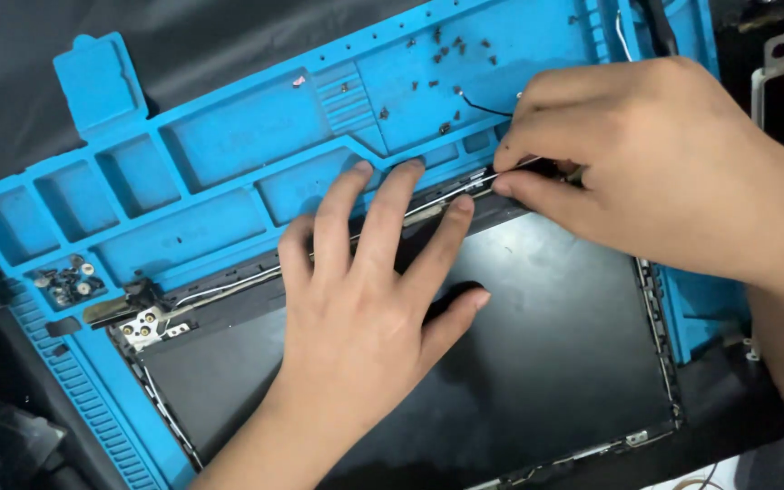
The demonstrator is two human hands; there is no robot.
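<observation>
The right hand [646, 163] has its grip pinched between thumb and forefinger on a thin white cable [437, 204], at the upper edge of a dark laptop screen panel [537, 363]. The left hand [365, 281] grasps nothing: its fingers are spread flat, their tips pressing down on the cable and the panel's top rim, the thumb resting on the dark surface.

The cable runs along that top edge from the pinch down toward a metal hinge [142, 322] at the panel's left corner. It looks light, limp and easy to kink or tear, so it is best held close to where it sits in its channel. The panel seems stiff but fragile.

Everything lies on a blue silicone repair mat [229, 145]; small dark screws [446, 86] are scattered in its upper tray.
</observation>
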